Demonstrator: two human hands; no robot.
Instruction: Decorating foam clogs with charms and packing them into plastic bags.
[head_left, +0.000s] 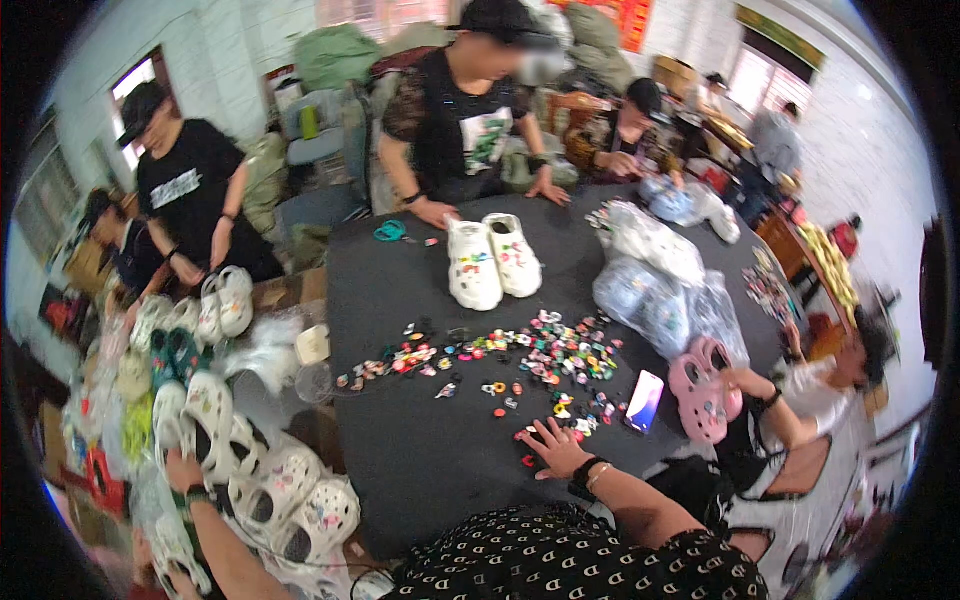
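My left hand (184, 472) reaches to the pile of shoes at the left and grips the edge of a white clog (172, 415); its fingers are partly hidden. Beside it lie more white clogs (268, 495), some with colourful charms. On the black table my right hand (557, 450) rests with fingers spread, at the near edge of a scatter of small colourful shoe charms (568, 350). It holds nothing. A pair of white clogs (475, 270) decorated with charms stands across the table, touched by a co-worker's hand (437, 213).
A lit phone (644, 402) lies right of the charms. Farther right, a co-worker's hand (750, 383) is at pink clogs (705, 395). Plastic-bagged items (645, 290) are heaped at the right. A teal coil (390, 231) lies at the far left. Other people work around the table (400, 490).
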